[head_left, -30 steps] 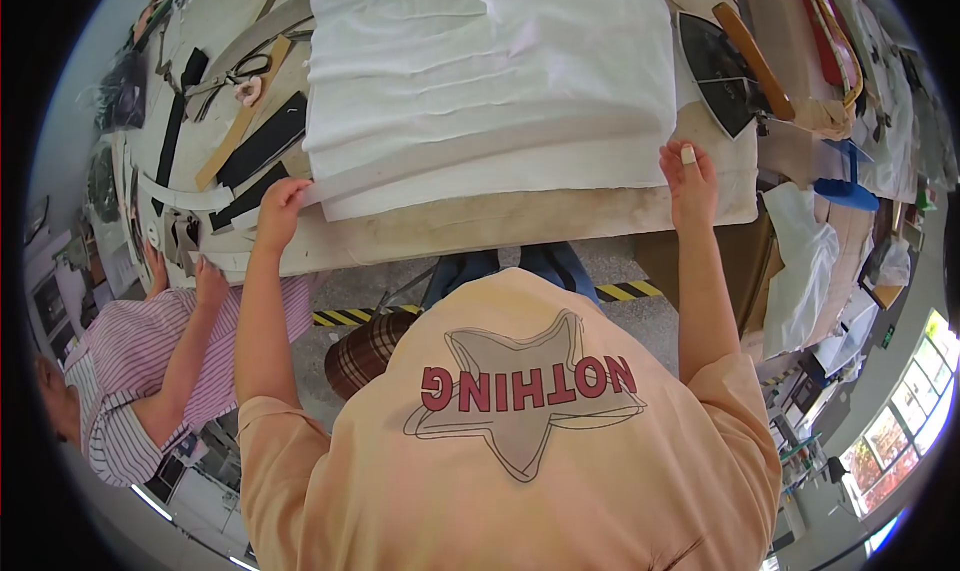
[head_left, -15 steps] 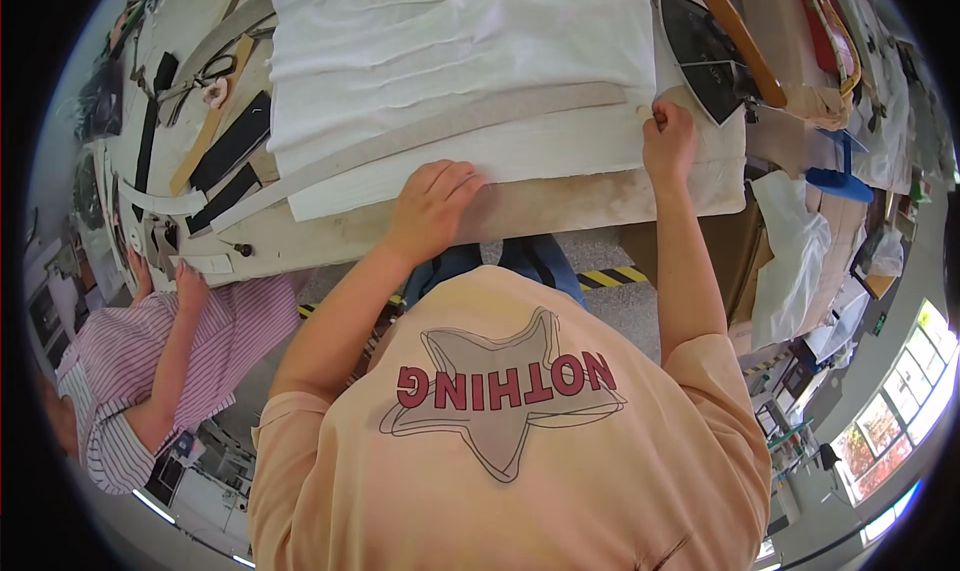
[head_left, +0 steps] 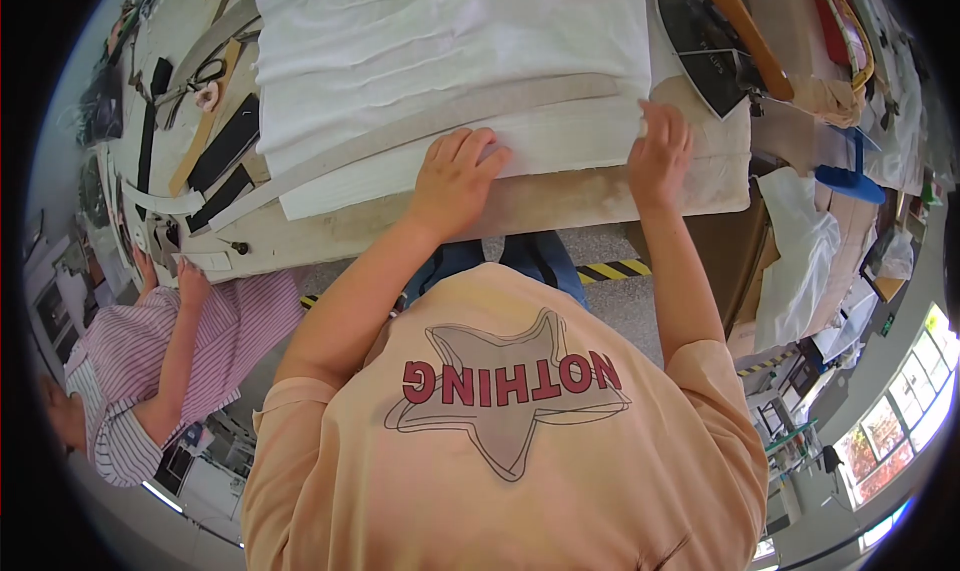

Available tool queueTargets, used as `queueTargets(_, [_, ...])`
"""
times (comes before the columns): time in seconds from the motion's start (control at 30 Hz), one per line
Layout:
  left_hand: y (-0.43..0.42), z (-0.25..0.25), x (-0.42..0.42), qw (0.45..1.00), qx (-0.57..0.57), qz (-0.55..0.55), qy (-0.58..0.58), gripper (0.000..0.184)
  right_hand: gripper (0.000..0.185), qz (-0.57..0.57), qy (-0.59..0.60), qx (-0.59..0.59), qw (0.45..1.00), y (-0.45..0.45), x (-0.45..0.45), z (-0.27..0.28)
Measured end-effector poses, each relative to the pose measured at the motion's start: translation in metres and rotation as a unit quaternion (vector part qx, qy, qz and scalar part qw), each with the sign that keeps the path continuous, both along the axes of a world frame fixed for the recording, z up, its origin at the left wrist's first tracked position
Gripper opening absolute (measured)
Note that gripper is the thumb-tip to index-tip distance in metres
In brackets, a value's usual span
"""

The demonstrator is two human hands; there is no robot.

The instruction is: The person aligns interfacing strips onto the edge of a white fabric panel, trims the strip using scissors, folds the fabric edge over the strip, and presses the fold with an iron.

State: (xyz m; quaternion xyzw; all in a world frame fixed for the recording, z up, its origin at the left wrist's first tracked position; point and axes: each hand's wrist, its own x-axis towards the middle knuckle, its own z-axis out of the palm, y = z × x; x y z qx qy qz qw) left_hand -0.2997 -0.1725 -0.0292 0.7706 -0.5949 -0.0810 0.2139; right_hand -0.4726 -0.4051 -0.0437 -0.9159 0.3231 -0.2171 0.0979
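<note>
A white cloth lies on the table with wrinkles in its far part. Across its near part runs a long grey strip, which looks curved through the lens. My left hand rests on the cloth's near edge, just below the strip, its fingers stretched out and slightly bent. At the cloth's right edge, my right hand is closed in a pinch on the cloth's border; the fingertips partly hide the grip. An iron with a wooden-coloured handle lies just beyond my right hand.
Scissors, a wooden ruler and black pieces lie left of the cloth. At the far left, a person in striped clothes has their hands on the table's edge. A blue object is at right.
My left hand has shifted slightly right and away from me, its fingers more spread. My right hand stays at the cloth's right edge with its fingers rearranged. The view has moved a little.
</note>
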Motion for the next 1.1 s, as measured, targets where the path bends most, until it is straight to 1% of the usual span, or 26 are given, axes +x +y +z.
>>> queueTargets(0.03, [-0.001,0.001,0.001,1.000,0.010,-0.001,0.005,0.037,0.034,0.001,-0.001,0.002,1.000,0.014,-0.009,0.002])
queueTargets(0.1, [0.000,0.002,0.006,1.000,0.023,-0.001,0.008,0.037,0.047,0.152,0.083,0.043,0.984,0.045,-0.032,0.005])
queueTargets(0.13, [0.002,0.001,0.013,1.000,-0.008,0.010,-0.003,0.036,0.047,0.153,0.082,0.045,0.984,0.049,-0.036,0.008])
queueTargets(0.2, [0.010,0.005,0.029,0.997,-0.065,0.032,-0.025,0.034,0.053,0.125,0.127,0.056,0.982,0.054,-0.043,0.015])
queueTargets(0.23, [0.015,0.010,0.040,0.997,-0.060,0.033,-0.027,0.034,0.056,0.110,0.149,0.062,0.981,0.055,-0.045,0.016])
queueTargets(0.3, [0.029,0.024,0.067,0.985,-0.019,0.164,-0.043,0.035,0.058,0.115,0.158,0.070,0.978,0.055,-0.048,0.013])
queueTargets(0.33, [0.038,0.024,0.078,0.985,-0.013,0.165,-0.048,0.035,0.060,0.117,0.171,0.074,0.975,0.054,-0.050,0.011])
queueTargets(0.43, [0.064,0.015,0.102,0.984,0.062,0.168,0.010,0.035,0.063,0.122,0.177,0.075,0.974,0.053,-0.051,0.008])
queueTargets(0.6, [0.063,0.016,0.106,0.986,0.072,0.150,0.012,0.028,0.065,0.122,0.181,0.067,0.974,0.054,-0.051,0.007])
queueTargets(0.7, [0.064,0.025,0.104,0.992,0.057,0.116,0.001,0.018,0.066,0.118,0.198,0.070,0.971,0.059,-0.051,0.008])
queueTargets(0.73, [0.066,0.031,0.102,0.991,0.058,0.118,-0.001,0.018,0.067,0.112,0.209,0.068,0.969,0.061,-0.051,0.008])
queueTargets(0.8, [0.068,0.043,0.085,0.989,0.013,0.143,0.029,0.013,0.069,0.098,0.226,0.059,0.967,0.059,-0.052,0.009])
queueTargets(0.87, [0.058,0.051,0.067,0.988,-0.019,0.144,0.058,0.011,0.071,0.091,0.202,0.043,0.974,0.063,-0.053,0.005])
queueTargets(0.97, [0.049,0.060,0.056,0.980,0.038,0.144,0.135,0.009,0.073,0.078,0.193,0.029,0.978,0.064,-0.057,0.002])
queueTargets(1.0, [0.045,0.054,0.057,0.980,0.034,0.137,0.138,0.009,0.073,0.078,0.186,0.031,0.979,0.065,-0.057,0.001])
queueTargets(1.1, [0.037,0.031,0.060,0.975,0.074,0.118,0.174,0.010,0.074,0.071,0.170,0.041,0.982,0.066,-0.058,0.000])
